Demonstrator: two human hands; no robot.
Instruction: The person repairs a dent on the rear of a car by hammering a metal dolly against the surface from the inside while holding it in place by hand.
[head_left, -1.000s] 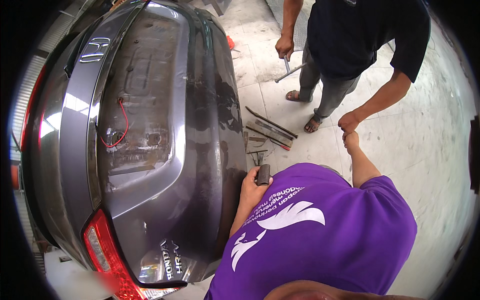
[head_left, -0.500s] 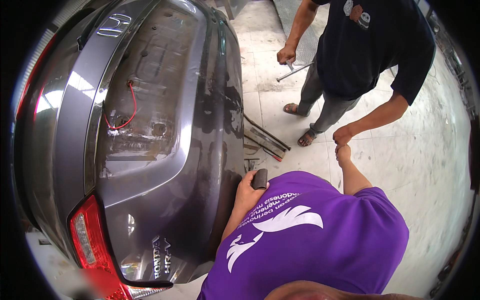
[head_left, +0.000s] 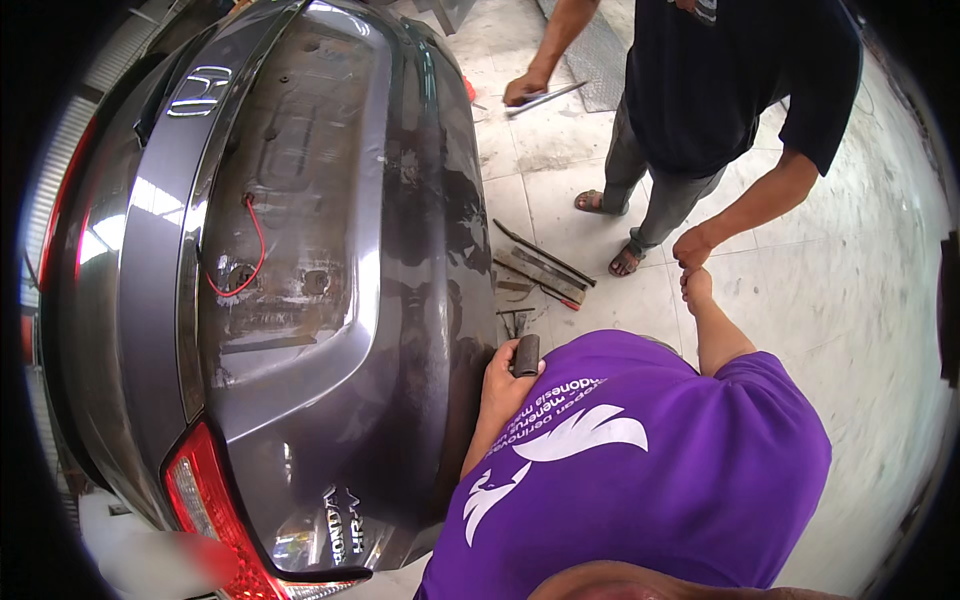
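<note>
My left hand (head_left: 501,385) is closed around a short, dark grey, rounded block (head_left: 526,356), close to the side of a grey car's tailgate (head_left: 400,330). To the right, my right hand (head_left: 697,288) is curled into a fist against a co-worker's lowered hand (head_left: 692,247). What lies between these two hands, if anything, is hidden. The co-worker's other hand (head_left: 525,88) grips a slim metal T-handle tool (head_left: 548,97), blurred by motion. Bare, scuffed metal shows on the tailgate's recessed panel (head_left: 290,170), and a red wire (head_left: 262,245) comes out of a hole there.
Long metal bars (head_left: 545,265) and smaller tools (head_left: 515,320) lie on the pale tiled floor (head_left: 820,300) beside the car. A red tail light (head_left: 205,490) is at the car's near corner. The co-worker, in a black shirt (head_left: 730,90), stands ahead of me.
The co-worker's tool hand has swung up and to the left, turning the T-handle tool. My view has shifted slightly. Both my hands keep nearly the same pose.
</note>
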